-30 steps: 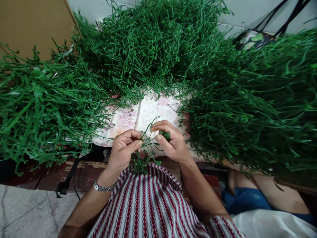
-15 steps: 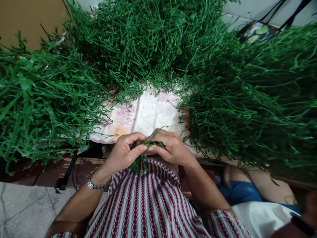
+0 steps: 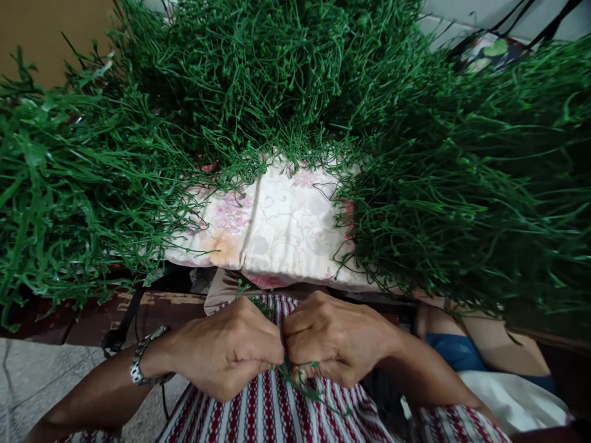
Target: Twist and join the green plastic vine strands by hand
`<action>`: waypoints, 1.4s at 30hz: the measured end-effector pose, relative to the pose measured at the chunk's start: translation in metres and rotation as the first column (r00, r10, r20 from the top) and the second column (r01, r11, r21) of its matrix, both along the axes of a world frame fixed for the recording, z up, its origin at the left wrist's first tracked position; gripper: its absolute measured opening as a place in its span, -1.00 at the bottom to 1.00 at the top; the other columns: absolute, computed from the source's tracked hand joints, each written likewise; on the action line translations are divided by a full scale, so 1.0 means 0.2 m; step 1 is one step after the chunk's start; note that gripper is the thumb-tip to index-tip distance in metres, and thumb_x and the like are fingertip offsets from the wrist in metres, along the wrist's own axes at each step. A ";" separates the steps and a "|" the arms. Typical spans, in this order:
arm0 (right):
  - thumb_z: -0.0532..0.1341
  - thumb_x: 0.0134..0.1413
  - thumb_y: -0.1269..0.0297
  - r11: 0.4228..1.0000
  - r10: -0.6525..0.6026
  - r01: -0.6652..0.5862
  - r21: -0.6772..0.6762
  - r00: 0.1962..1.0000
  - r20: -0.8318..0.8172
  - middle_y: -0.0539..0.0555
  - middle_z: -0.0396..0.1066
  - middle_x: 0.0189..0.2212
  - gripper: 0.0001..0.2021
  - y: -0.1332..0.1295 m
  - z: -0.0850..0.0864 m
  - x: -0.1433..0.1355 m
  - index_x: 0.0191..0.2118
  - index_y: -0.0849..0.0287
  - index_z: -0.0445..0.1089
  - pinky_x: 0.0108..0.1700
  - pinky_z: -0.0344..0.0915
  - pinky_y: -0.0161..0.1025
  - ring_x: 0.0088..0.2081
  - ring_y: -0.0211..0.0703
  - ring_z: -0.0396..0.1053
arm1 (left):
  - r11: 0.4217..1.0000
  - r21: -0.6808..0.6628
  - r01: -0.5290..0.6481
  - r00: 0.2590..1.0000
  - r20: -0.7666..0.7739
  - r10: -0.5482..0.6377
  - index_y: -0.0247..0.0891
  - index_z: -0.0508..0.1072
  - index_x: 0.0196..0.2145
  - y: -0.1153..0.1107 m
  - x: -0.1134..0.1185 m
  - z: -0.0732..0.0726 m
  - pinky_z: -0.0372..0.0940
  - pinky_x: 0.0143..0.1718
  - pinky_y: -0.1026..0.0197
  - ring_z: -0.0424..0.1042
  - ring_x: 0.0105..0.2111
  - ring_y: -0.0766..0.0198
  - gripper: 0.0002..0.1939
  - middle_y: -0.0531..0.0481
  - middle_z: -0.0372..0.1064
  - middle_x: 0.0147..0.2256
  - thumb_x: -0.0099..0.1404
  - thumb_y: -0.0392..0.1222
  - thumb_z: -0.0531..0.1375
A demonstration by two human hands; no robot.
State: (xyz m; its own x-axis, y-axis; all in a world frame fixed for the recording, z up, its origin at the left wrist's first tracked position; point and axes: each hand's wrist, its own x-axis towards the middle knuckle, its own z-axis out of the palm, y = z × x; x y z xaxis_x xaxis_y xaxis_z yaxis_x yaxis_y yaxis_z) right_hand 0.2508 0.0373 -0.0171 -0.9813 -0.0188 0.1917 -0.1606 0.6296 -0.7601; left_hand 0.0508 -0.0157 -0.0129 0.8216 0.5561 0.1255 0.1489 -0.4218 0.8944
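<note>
My left hand (image 3: 231,351) and my right hand (image 3: 335,338) are both closed in fists, pressed side by side above my lap. They grip a few thin green artificial plant stems (image 3: 317,397). Stem ends trail out below my right hand and stick up behind my left; the part between the fists is mostly hidden by my fingers. Beyond my hands lies a pale floral cloth (image 3: 286,227). Large tangled heaps of similar stems stand around it: a left heap (image 3: 69,184), a back heap (image 3: 277,67) and a right heap (image 3: 462,184).
A dark wooden edge (image 3: 60,314) runs along the near left side, with a black strap (image 3: 132,317) hanging over it. At the right sits another person, whose leg (image 3: 503,344) shows. A patterned bag (image 3: 494,52) rests at the back right.
Both hands have come down from the cloth's near edge toward my lap, closer to me. Fingertip pinches have turned into fists around the stems, knuckles upward.
</note>
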 end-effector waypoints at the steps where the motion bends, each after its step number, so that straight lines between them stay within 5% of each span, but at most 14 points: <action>1: -0.07 0.22 0.29 1.000 -0.008 0.008 0.006 1.000 -0.017 -0.03 0.12 -0.58 -0.68 0.00 0.00 0.00 -0.57 0.16 0.07 -0.43 0.05 -0.29 -0.48 -0.29 0.11 | 1.000 -0.002 -0.006 1.000 0.005 0.006 -0.23 -0.05 -0.60 0.00 0.00 0.00 -0.03 -0.49 0.20 0.04 -0.57 0.35 -0.76 0.09 -0.02 -0.64 -0.02 -0.51 -0.05; 13: -0.08 0.26 0.24 0.992 -0.105 0.093 -0.082 0.983 -0.149 -0.04 0.06 -0.67 -0.59 -0.01 0.04 0.03 -0.63 0.16 0.04 -0.46 0.03 -0.29 -0.56 -0.30 0.05 | 0.994 -0.089 -0.065 0.990 0.116 0.076 -0.28 0.28 -0.51 -0.03 -0.04 0.00 0.04 -0.51 0.24 0.19 -0.57 0.34 -0.81 0.04 0.18 -0.63 0.12 -0.48 -0.02; 17: 0.05 0.19 0.29 0.894 -0.427 0.373 -0.247 0.878 -0.217 -0.06 0.07 -0.68 -0.70 0.02 0.10 0.12 -0.57 0.19 0.17 -0.45 0.03 -0.29 -0.56 -0.34 0.08 | 0.947 -0.195 -0.255 0.943 0.167 0.288 -0.27 0.40 -0.45 -0.01 -0.14 0.00 0.07 -0.54 0.29 0.20 -0.62 0.37 -0.80 0.05 0.24 -0.64 0.20 -0.43 0.02; 19: 0.11 0.15 0.34 0.841 -0.532 0.482 -0.245 0.820 -0.212 -0.04 0.15 -0.64 -0.80 0.06 0.10 0.14 -0.50 0.21 0.25 -0.44 0.05 -0.31 -0.54 -0.35 0.13 | 0.850 -0.258 -0.460 0.860 0.107 0.498 -0.27 0.43 -0.48 0.02 -0.15 -0.02 0.10 -0.54 0.32 0.23 -0.60 0.39 -0.84 0.04 0.30 -0.61 0.20 -0.38 0.10; 22: 0.12 0.12 0.41 0.810 -0.583 0.557 -0.182 0.796 -0.160 0.01 0.25 -0.56 -0.87 0.12 0.06 0.11 -0.44 0.23 0.28 -0.42 0.12 -0.35 -0.48 -0.33 0.22 | 0.594 -0.420 -0.686 0.653 0.006 0.758 -0.29 0.44 -0.52 0.07 -0.12 -0.08 0.10 -0.53 0.38 0.23 -0.56 0.43 -0.92 0.05 0.32 -0.56 0.12 -0.29 0.22; 24: 0.10 0.13 0.44 0.734 -0.679 0.664 -0.142 0.719 -0.151 0.03 0.31 -0.51 -0.91 0.15 0.01 0.07 -0.39 0.24 0.31 -0.38 0.17 -0.36 -0.44 -0.32 0.27 | 0.450 -0.557 -0.698 0.542 0.001 0.841 -0.30 0.45 -0.51 0.11 -0.08 -0.11 0.04 -0.59 0.41 0.16 -0.60 0.47 -0.91 0.07 0.29 -0.58 0.07 -0.24 0.26; 27: 0.10 0.13 0.45 0.655 -0.753 0.750 -0.088 0.640 -0.151 0.08 0.41 -0.35 -0.88 0.16 -0.04 -0.01 -0.22 0.24 0.34 -0.28 0.23 -0.39 -0.31 -0.31 0.36 | 0.356 -0.691 -0.629 0.466 0.031 0.884 -0.31 0.44 -0.51 0.17 -0.03 -0.14 -0.02 -0.66 0.43 0.10 -0.66 0.50 -0.86 0.09 0.25 -0.60 0.03 -0.18 0.29; 30: 0.07 0.17 0.40 0.660 -0.751 0.735 -0.156 0.651 -0.108 0.09 0.42 -0.22 -0.80 0.15 -0.06 -0.11 -0.11 0.23 0.33 -0.17 0.25 -0.38 -0.21 -0.29 0.37 | 0.350 -0.718 -0.602 0.438 0.071 0.896 -0.31 0.42 -0.52 0.21 0.02 -0.15 0.01 -0.67 0.43 0.11 -0.66 0.49 -0.85 0.11 0.24 -0.62 0.02 -0.19 0.29; 34: 0.09 0.16 0.26 0.679 -0.703 0.689 -0.254 0.710 0.045 0.04 0.38 -0.30 -0.75 0.14 -0.09 -0.19 -0.09 0.27 0.30 -0.23 0.23 -0.39 -0.29 -0.30 0.33 | 0.392 -0.621 -0.679 0.414 0.117 0.903 -0.31 0.41 -0.51 0.23 0.05 -0.15 0.10 -0.59 0.41 0.16 -0.62 0.46 -0.90 0.12 0.26 -0.60 0.04 -0.24 0.27; 39: 0.06 0.12 0.29 0.685 -0.690 0.712 -0.153 0.702 0.179 -0.10 0.12 -0.59 -0.82 0.14 -0.12 -0.21 -0.45 0.27 0.24 -0.50 -0.01 -0.44 -0.54 -0.41 0.07 | 0.434 -0.394 -0.810 0.448 0.061 0.892 -0.32 0.40 -0.53 0.23 0.05 -0.14 0.10 -0.54 0.39 0.18 -0.57 0.43 -0.93 0.12 0.26 -0.59 0.08 -0.30 0.20; 42: 0.02 0.13 0.33 0.661 -0.739 0.746 -0.083 0.666 0.102 -0.09 0.11 -0.60 -0.80 0.12 -0.14 -0.23 -0.50 0.24 0.16 -0.48 -0.04 -0.42 -0.54 -0.40 0.06 | 0.394 -0.464 -0.793 0.397 0.096 0.913 -0.32 0.36 -0.57 0.25 0.07 -0.15 0.09 -0.53 0.39 0.17 -0.57 0.44 -0.91 0.13 0.24 -0.61 0.05 -0.33 0.21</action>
State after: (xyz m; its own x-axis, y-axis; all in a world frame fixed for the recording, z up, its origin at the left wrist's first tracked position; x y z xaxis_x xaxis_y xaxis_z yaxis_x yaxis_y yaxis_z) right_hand 0.2051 0.0613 -0.0459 -0.6690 0.7376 0.0913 0.3673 0.4348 -0.8222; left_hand 0.0640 0.0353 -0.0429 -0.1727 0.9826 -0.0683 -0.0187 0.0660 0.9976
